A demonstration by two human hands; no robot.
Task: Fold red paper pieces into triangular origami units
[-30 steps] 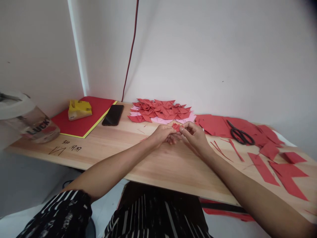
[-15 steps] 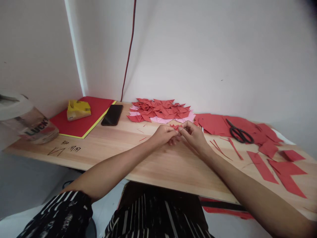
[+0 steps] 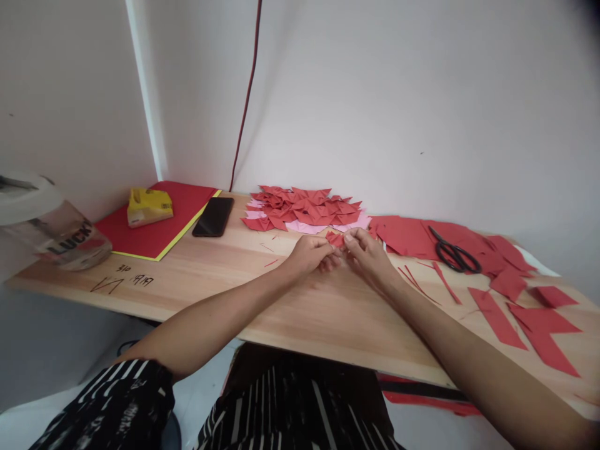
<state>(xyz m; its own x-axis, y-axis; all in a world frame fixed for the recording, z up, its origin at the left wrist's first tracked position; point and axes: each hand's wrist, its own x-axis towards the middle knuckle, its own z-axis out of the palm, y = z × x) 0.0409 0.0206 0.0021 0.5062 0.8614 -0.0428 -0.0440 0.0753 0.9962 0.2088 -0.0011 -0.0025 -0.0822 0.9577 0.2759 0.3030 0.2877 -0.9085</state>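
Between my two hands is a small folded piece of red paper (image 3: 334, 239), held above the table. My left hand (image 3: 313, 254) pinches its left side, with the fingers curled below. On the other side my right hand (image 3: 367, 250) grips the right edge between thumb and forefinger. The fingers hide part of the paper's shape. Just behind lies a heap of folded red paper pieces (image 3: 304, 209), with pink ones under and among them.
Black scissors (image 3: 454, 253) rest on red paper sheets (image 3: 403, 234) at right. Red strips and offcuts (image 3: 497, 317) lie nearer. At left are a phone (image 3: 213, 217), a yellow packet (image 3: 150, 207) on a red sheet (image 3: 187, 195), and a clear plastic jar (image 3: 70, 244).
My right thumb and fingers have shifted slightly right along the folded paper, so more of it shows between my hands. The left hand has barely moved.
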